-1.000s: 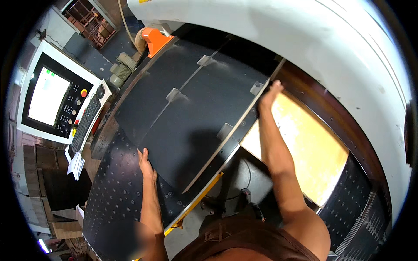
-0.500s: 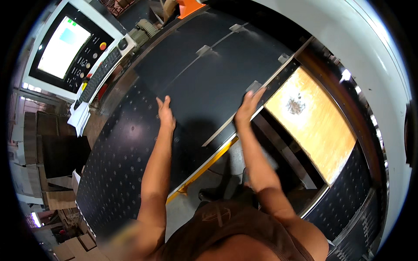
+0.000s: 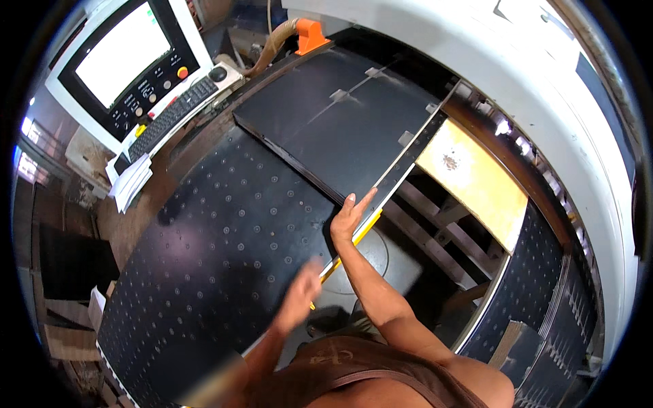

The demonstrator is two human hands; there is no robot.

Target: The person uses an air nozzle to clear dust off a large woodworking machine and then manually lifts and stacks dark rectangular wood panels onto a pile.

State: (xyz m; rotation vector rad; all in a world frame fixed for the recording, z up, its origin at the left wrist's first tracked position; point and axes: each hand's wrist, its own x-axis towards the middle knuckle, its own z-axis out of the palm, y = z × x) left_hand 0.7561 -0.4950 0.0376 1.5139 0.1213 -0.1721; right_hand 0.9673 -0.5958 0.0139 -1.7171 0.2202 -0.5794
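A large dark panel (image 3: 343, 139), flat and smooth, lies on the black dotted table (image 3: 228, 231). My right hand (image 3: 348, 219) is at the panel's near corner, fingers stretched out along the light edge strip, gripping nothing. Nearer my body, my left hand (image 3: 299, 296) is above the table by its pale front edge; motion blur hides how its fingers are set. Several small grey tabs, one being a tab (image 3: 406, 138) by the strip, show on the panel.
At the left stand a control screen (image 3: 122, 54) and keyboard (image 3: 173, 115), with papers (image 3: 129, 182) below. A worn wooden board (image 3: 476, 180) lies right of the open gap. An orange part (image 3: 311, 36) is at the far edge; a white machine housing (image 3: 435, 34) arches overhead.
My left hand has come off the panel and back toward my body. My right hand has moved nearer along the edge. The panel's near edge now lies farther off, baring more dotted table.
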